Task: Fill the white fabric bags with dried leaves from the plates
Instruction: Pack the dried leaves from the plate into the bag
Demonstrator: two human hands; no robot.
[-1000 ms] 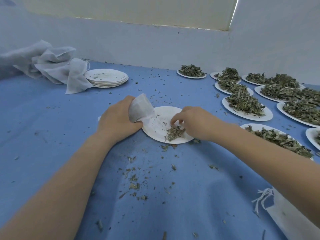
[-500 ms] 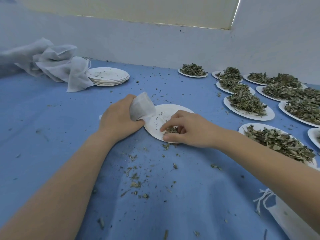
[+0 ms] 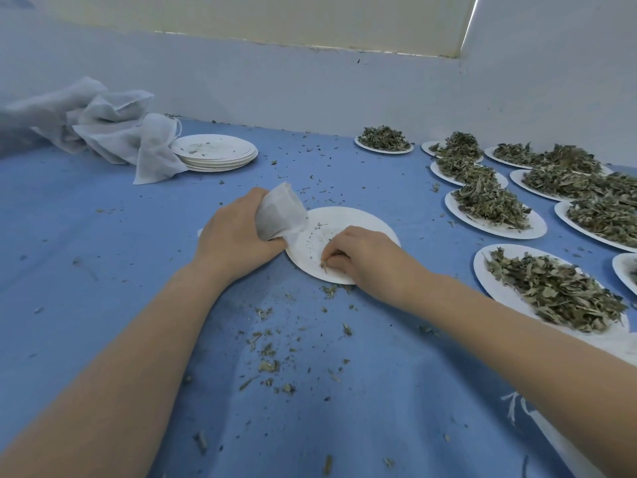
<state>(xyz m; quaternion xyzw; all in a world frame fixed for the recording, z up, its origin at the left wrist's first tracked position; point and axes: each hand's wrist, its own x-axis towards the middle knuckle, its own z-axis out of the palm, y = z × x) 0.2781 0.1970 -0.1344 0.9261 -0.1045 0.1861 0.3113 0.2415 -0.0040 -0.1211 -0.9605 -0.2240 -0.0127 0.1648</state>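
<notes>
My left hand (image 3: pixel 238 236) grips a small white fabric bag (image 3: pixel 281 215) at the left rim of a nearly bare white plate (image 3: pixel 348 219). The bag's top pokes up above my fingers. My right hand (image 3: pixel 362 258) lies on the plate's near side, its fingers curled around a small clump of dried leaves (image 3: pixel 325 263). Only crumbs are left elsewhere on this plate.
Several plates heaped with dried leaves (image 3: pixel 489 205) stand at the right, the nearest one (image 3: pixel 551 288) beside my right forearm. A stack of used plates (image 3: pixel 213 151) and a pile of white bags (image 3: pixel 113 132) lie at the back left. Leaf scraps litter the blue cloth (image 3: pixel 103 257). Another bag (image 3: pixel 537 429) lies at the lower right.
My right hand has gathered the last leaves on the plate toward its near edge and curled its fingers round them. The left hand has kept hold of the bag.
</notes>
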